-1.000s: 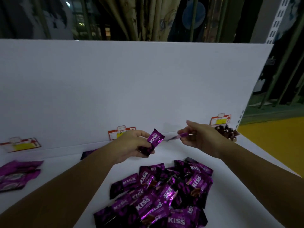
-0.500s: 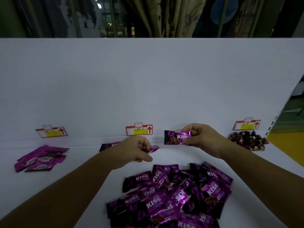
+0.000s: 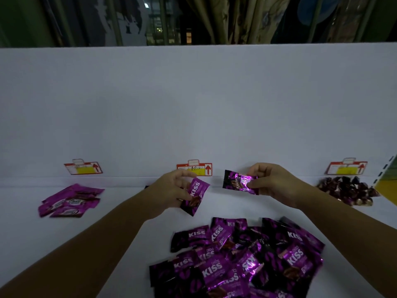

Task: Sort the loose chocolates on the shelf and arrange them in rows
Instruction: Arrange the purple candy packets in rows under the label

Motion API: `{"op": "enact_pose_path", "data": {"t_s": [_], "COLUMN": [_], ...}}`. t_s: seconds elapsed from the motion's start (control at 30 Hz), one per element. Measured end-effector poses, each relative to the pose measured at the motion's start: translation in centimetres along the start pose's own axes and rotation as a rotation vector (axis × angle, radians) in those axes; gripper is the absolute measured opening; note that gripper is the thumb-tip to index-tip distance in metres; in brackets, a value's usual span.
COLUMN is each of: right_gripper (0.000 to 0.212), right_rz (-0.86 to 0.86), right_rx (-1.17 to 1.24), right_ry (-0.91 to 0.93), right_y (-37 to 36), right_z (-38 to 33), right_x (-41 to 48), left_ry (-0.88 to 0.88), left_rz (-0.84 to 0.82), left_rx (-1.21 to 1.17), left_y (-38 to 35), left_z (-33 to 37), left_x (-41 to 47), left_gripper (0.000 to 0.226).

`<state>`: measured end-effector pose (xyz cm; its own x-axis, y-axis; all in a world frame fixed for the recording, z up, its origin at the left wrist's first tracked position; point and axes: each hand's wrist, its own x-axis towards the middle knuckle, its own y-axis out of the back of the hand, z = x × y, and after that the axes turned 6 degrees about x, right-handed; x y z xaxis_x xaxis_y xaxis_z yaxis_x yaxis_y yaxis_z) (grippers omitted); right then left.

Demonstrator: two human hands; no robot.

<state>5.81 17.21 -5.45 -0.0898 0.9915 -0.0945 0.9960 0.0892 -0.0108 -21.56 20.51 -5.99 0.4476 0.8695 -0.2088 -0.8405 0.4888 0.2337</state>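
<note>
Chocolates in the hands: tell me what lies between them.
Only bare shelf shows in the head view between the left chocolate, held by the left hand, and the right chocolate, held by the right hand.

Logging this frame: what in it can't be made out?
1. Head view: the pile of Kiss packets runs off the bottom edge, so no count.
2. The price tags: print too small and blurred to read.
3. A dark item behind the left hand, which holds a Kiss packet, is nearly all hidden by that hand.
4. The foil packet pinched by the right hand: glare hides its print.
</note>
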Motion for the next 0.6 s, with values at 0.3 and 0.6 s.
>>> {"op": "enact_pose_path", "data": {"t_s": [0.3,0.6], "right_gripper": [0.019,0.012], "right_rz": [0.019,0.088], "right_rx": [-0.136,-0.92], "right_ry": [-0.037,0.156], "right_y": [0.0,1.6], "right_z": [0.8,3.1], "right_x": [0.5,0.7], "left_ry": [-0.198,-0.329], "left_rz": [0.145,0.283], "left_rx": [0.502,0.772], "left_y": [-1.8,-5.3], "left_z": [-0.2,-0.1], "left_x": [0.2,2.0], "left_gripper": [0.026,0.027]}}
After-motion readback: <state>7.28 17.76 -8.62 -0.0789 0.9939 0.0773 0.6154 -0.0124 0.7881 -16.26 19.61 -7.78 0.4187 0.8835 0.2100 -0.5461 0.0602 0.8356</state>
